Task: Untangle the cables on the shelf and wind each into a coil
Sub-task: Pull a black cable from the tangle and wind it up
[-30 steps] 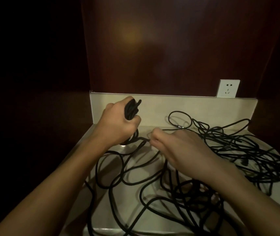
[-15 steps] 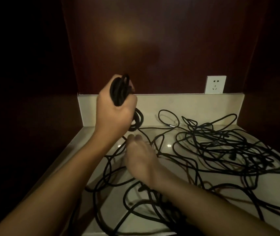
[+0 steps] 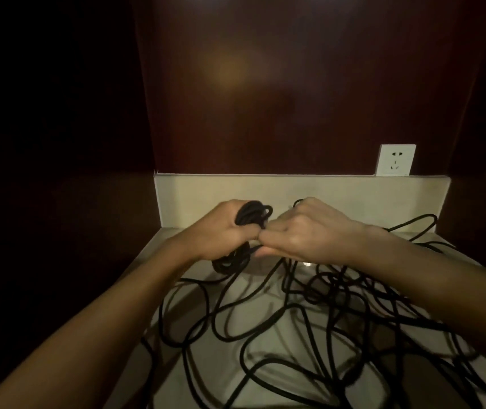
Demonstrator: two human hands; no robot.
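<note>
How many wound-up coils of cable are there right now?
1: the coil gripped in the left hand near the shelf's back edge. The other cables lie loose and tangled; the arms may hide more.

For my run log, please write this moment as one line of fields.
step: winding coil | left hand: grips coil | right hand: pinches cable beside coil | loose cables: tangled on shelf

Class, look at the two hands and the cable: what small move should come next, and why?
Probably lay another loop onto the coil: the left hand grips it, the right hand pinches the strand beside it, and loose cable still sprawls on the shelf.
</note>
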